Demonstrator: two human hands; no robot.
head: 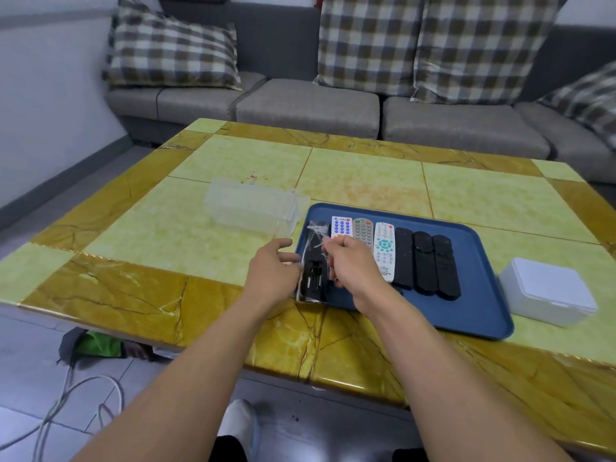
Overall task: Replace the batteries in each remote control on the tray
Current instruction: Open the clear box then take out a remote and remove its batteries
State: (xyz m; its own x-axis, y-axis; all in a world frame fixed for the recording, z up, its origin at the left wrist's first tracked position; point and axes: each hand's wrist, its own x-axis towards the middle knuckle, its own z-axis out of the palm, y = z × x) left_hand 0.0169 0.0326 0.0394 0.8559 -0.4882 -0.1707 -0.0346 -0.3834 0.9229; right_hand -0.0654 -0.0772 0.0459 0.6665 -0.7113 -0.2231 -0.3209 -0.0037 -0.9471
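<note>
A blue tray (480,295) lies on the table with several remotes side by side. At its left end a black remote in a clear plastic sleeve (311,278) lies back up with its battery bay showing. My left hand (271,275) touches the sleeve's left edge, fingers apart. My right hand (350,261) pinches the clear plastic at the sleeve's right side. To the right lie a white remote with blue keys (341,225), a grey remote (363,228), a white remote with teal keys (384,248) and three black remotes (425,265).
A clear plastic box (250,208) stands on the table left of and behind the tray. A white lidded box (550,295) sits right of the tray. A grey sofa (306,108) with checked cushions runs behind the table. Cables (66,405) trail on the floor.
</note>
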